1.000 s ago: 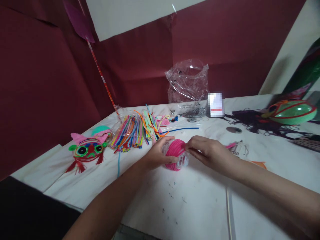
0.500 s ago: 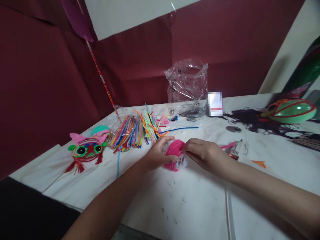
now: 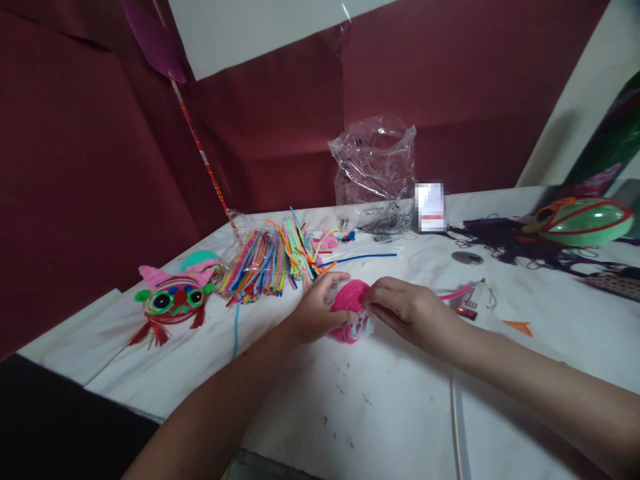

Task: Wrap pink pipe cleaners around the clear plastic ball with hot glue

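I see white table (image 3: 400,413): pink ball (image 3: 350,301) ctr, pipe-cleaner bundle (image 3: 265,263) behind it, fish craft (image 3: 173,300) left, clear bag (image 3: 375,167) at back, green ball (image 3: 583,221) far right.

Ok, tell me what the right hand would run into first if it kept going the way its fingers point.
The right hand points left at the pink ball, already at its fingertips; the left hand grips the ball just beyond.

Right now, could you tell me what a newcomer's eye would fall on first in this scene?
First, the pink wrapped ball at the middle of the table, held between the left hand and the right hand. Next, the bright bundle of pipe cleaners behind it to the left, and the red big-eyed craft face near the left edge.
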A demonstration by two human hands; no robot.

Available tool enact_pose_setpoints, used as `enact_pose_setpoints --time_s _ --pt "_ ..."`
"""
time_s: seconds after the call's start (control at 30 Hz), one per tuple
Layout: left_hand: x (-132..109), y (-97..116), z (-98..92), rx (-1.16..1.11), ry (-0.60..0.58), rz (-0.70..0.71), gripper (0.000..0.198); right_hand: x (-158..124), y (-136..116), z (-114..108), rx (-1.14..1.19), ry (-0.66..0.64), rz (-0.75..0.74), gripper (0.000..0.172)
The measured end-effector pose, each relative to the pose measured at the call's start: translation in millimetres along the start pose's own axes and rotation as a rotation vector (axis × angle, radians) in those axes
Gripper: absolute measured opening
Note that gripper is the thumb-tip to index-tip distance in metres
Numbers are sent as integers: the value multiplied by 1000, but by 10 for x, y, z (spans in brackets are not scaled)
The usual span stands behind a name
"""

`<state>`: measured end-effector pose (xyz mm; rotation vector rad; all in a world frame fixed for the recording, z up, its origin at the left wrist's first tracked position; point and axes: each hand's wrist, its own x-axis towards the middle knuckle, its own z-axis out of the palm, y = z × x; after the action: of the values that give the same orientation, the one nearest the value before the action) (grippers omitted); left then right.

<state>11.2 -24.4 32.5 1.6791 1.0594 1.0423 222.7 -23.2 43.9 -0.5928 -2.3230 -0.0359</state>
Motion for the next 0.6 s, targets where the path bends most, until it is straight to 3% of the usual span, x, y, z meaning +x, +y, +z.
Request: enact_pose_setpoints --time_s 0.27,0.47,0.6 --pt "-3 6 -1 11 -13 2 72 -6 -19 9 27 -2 25 26" --pt "3 -8 -3 33 -16 26 71 -7 -64 -2 112 -2 160 11" --pt "-2 -1 -7 46 -17 33 70 16 -73 -6 161 -3 231 11"
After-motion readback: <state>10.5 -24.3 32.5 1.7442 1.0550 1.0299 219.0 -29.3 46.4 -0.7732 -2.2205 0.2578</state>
